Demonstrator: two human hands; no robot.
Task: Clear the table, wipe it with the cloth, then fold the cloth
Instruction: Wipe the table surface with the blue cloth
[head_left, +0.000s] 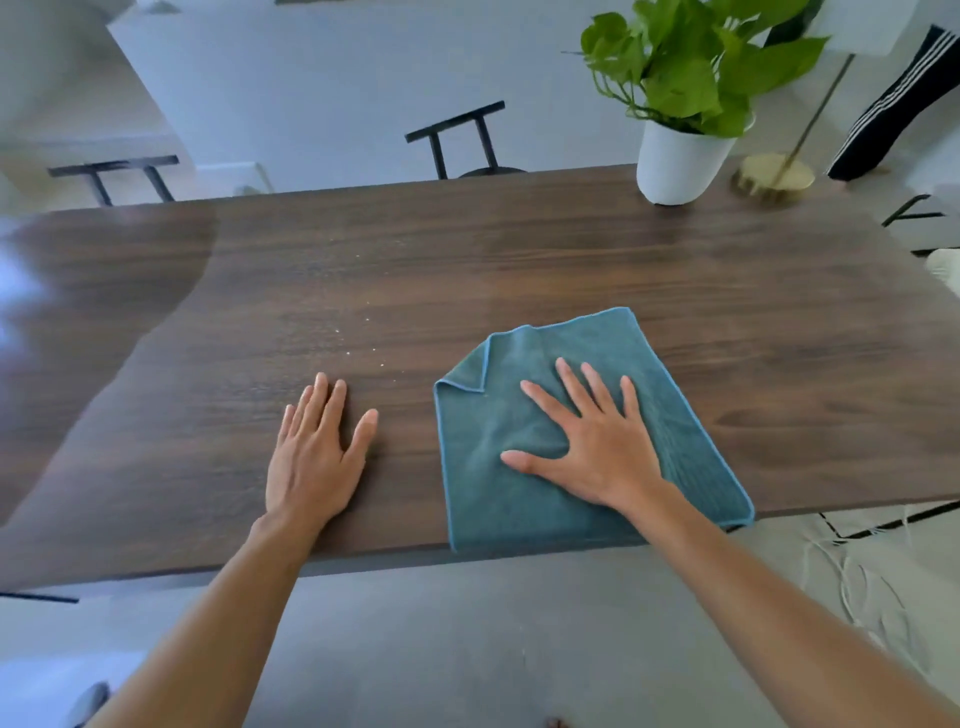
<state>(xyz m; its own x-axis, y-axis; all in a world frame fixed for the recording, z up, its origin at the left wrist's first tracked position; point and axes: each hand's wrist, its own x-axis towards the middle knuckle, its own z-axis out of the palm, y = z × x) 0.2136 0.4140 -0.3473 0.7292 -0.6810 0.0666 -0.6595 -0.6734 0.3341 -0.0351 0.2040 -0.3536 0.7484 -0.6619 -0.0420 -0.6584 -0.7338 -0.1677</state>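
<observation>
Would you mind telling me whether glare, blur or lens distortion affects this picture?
Head view: pale glare washes the table at its left end; wide-angle bending curves the table's edges; corners look soft; the cloth and right hand are sharp.

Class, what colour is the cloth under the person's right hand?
The cloth is teal blue-green with a lighter blue hem, seen in the head view.
</observation>
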